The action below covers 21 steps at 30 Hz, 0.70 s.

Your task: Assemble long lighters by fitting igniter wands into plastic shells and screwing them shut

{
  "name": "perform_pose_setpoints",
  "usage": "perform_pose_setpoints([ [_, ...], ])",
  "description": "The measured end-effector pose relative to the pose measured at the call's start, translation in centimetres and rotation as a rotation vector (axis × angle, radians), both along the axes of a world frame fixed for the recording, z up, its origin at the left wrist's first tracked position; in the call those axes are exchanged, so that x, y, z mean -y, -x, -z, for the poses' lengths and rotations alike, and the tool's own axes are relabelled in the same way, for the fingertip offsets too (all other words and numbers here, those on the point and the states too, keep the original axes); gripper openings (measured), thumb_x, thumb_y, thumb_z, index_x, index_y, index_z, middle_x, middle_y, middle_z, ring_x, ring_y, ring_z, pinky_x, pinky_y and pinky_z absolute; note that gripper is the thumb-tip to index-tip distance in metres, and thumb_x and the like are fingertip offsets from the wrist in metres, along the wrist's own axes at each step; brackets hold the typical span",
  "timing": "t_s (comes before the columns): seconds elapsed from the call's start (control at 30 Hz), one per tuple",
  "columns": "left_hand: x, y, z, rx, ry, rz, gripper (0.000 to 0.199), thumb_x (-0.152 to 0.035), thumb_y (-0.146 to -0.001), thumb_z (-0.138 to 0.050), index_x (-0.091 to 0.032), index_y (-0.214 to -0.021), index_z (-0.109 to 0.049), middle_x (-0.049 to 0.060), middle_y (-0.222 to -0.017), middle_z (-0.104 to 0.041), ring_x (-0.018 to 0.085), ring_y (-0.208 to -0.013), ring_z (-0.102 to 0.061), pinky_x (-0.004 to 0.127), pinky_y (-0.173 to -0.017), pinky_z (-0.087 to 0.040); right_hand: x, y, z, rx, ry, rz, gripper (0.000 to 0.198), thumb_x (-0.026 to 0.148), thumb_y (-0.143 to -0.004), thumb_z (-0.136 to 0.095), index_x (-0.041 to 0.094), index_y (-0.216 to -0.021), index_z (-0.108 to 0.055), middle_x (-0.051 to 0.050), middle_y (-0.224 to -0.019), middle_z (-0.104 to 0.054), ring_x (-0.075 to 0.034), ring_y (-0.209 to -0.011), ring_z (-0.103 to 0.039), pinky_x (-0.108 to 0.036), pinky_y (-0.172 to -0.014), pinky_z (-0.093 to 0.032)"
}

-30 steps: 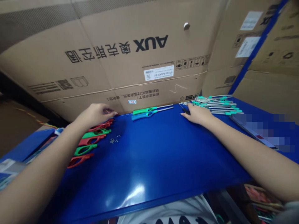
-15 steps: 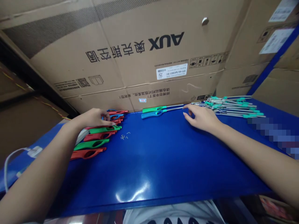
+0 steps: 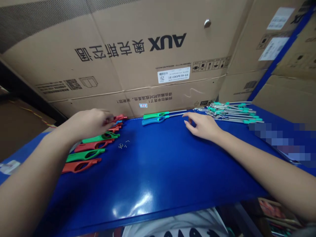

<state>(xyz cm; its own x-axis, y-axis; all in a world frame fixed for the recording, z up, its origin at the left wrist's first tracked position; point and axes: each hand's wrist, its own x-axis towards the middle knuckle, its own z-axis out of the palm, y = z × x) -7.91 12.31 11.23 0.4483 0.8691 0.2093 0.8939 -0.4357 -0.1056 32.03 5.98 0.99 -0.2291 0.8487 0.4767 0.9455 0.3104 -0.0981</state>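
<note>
My left hand (image 3: 92,123) is over the far end of a row of plastic lighter handles, its thumb and fingers closed around a red lighter handle (image 3: 120,117). Nearer to me in that row lie a green handle (image 3: 85,155) and an orange-red handle (image 3: 81,166). My right hand (image 3: 203,126) hovers with thumb and index finger apart and nothing between them. Its index fingertip is close to the rod tips of two long-nosed lighters, one green (image 3: 153,116) and one blue (image 3: 151,121), lying side by side.
Metal lighter rods with teal ends (image 3: 232,112) are piled at the back right of the blue table (image 3: 148,164). A large cardboard sheet (image 3: 138,69) stands along the back edge. A pixelated flat object (image 3: 281,141) lies at the right. A white connector (image 3: 10,167) is at the far left.
The view has turned slightly right. My left hand has moved from above the green handle to the red one at the back. My right hand stays by the rod tips.
</note>
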Motion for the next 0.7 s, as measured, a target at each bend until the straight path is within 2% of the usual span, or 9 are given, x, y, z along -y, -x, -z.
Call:
perform_pose_setpoints([
  [0.03, 1.0, -1.5, 0.0, -0.117, -0.035, 0.072, 0.026, -0.041, -0.088, -0.058, -0.021, -0.094, -0.074, 0.005, -0.093, -0.073, 0.024, -0.075, -0.063, 0.032, -0.066, -0.044, 0.1, 0.2, 0.0, -0.012, -0.003, -0.025, 0.032, 0.031, -0.094, -0.05, 0.02, -0.121, -0.064, -0.004, -0.096, -0.076, -0.02, -0.076, -0.069, -0.029, -0.062, -0.043],
  [0.07, 2.2, -3.1, 0.1, -0.192, -0.051, 0.125, 0.03, -0.04, -0.092, -0.051, -0.021, -0.099, -0.073, 0.007, -0.098, -0.071, 0.027, -0.081, -0.064, 0.035, -0.069, -0.046, 0.3, 0.3, 0.0, -0.023, -0.01, -0.058, 0.032, 0.031, -0.095, -0.05, 0.02, -0.122, -0.064, -0.004, -0.098, -0.076, -0.02, -0.076, -0.069, -0.029, -0.063, -0.044],
  [0.17, 5.5, -8.2, 1.4, -0.263, -0.024, 0.333, 0.029, -0.035, -0.096, -0.045, -0.021, -0.096, -0.071, 0.01, -0.095, -0.069, 0.028, -0.083, -0.066, 0.041, -0.077, -0.049, 0.8, 0.8, 0.1, -0.053, -0.025, -0.187, 0.033, 0.031, -0.096, -0.049, 0.019, -0.123, -0.064, -0.006, -0.104, -0.075, -0.02, -0.082, -0.069, -0.029, -0.069, -0.048],
  [0.23, 7.1, -11.0, 3.0, -0.291, 0.015, 0.478, 0.028, -0.028, -0.097, -0.044, -0.021, -0.094, -0.07, 0.01, -0.092, -0.068, 0.027, -0.081, -0.066, 0.04, -0.075, -0.05, 1.1, 1.1, 0.2, -0.096, 0.019, -0.319, 0.032, 0.032, -0.095, -0.052, 0.019, -0.122, -0.064, -0.006, -0.102, -0.073, -0.019, -0.082, -0.067, -0.03, -0.072, -0.049],
  [0.37, 8.9, -14.3, 6.7, -0.202, 0.021, 0.693, 0.024, -0.025, -0.1, -0.046, -0.019, -0.093, -0.068, 0.011, -0.091, -0.069, 0.026, -0.078, -0.066, 0.039, -0.065, -0.049, 1.6, 1.9, 0.1, -0.407, 0.363, -0.637, 0.03, 0.025, -0.088, -0.058, 0.018, -0.116, -0.064, -0.004, -0.095, -0.064, -0.011, -0.066, -0.057, -0.025, -0.062, -0.048],
  [0.43, 9.4, -15.0, 7.9, -0.082, 0.036, 0.706, 0.026, -0.029, -0.102, -0.045, -0.019, -0.092, -0.067, 0.011, -0.093, -0.07, 0.025, -0.083, -0.066, 0.038, -0.07, -0.051, 1.7, 2.2, 0.1, -0.56, 0.504, -0.721, 0.029, 0.019, -0.085, -0.056, 0.017, -0.113, -0.063, -0.004, -0.097, -0.06, -0.009, -0.065, -0.054, -0.022, -0.058, -0.046],
  [0.47, 9.6, -15.1, 8.2, -0.015, 0.059, 0.707, 0.024, -0.032, -0.102, -0.048, -0.02, -0.094, -0.066, 0.01, -0.094, -0.07, 0.025, -0.086, -0.066, 0.038, -0.071, -0.052, 1.7, 2.3, 0.0, -0.592, 0.53, -0.747, 0.028, 0.018, -0.084, -0.057, 0.016, -0.111, -0.063, -0.004, -0.097, -0.058, -0.009, -0.065, -0.053, -0.022, -0.058, -0.046],
  [0.6, 10.1, -14.1, 8.1, 0.188, 0.189, 0.636, 0.022, -0.045, -0.094, -0.063, -0.024, -0.101, -0.063, 0.008, -0.102, -0.07, 0.026, -0.094, -0.065, 0.039, -0.079, -0.054, 1.9, 2.3, -0.4, -0.54, 0.517, -0.811, 0.026, 0.02, -0.084, -0.063, 0.016, -0.11, -0.065, -0.002, -0.096, -0.056, -0.007, -0.064, -0.046, -0.021, -0.058, -0.043],
  [0.7, 9.7, -12.3, 8.2, 0.26, 0.268, 0.596, 0.025, -0.043, -0.092, -0.065, -0.026, -0.109, -0.061, 0.007, -0.108, -0.069, 0.027, -0.102, -0.063, 0.042, -0.088, -0.053, 2.2, 2.4, -0.5, -0.484, 0.545, -0.782, 0.038, 0.031, -0.083, -0.072, 0.019, -0.118, -0.062, -0.001, -0.094, -0.055, -0.008, -0.067, -0.046, -0.021, -0.059, -0.043],
])
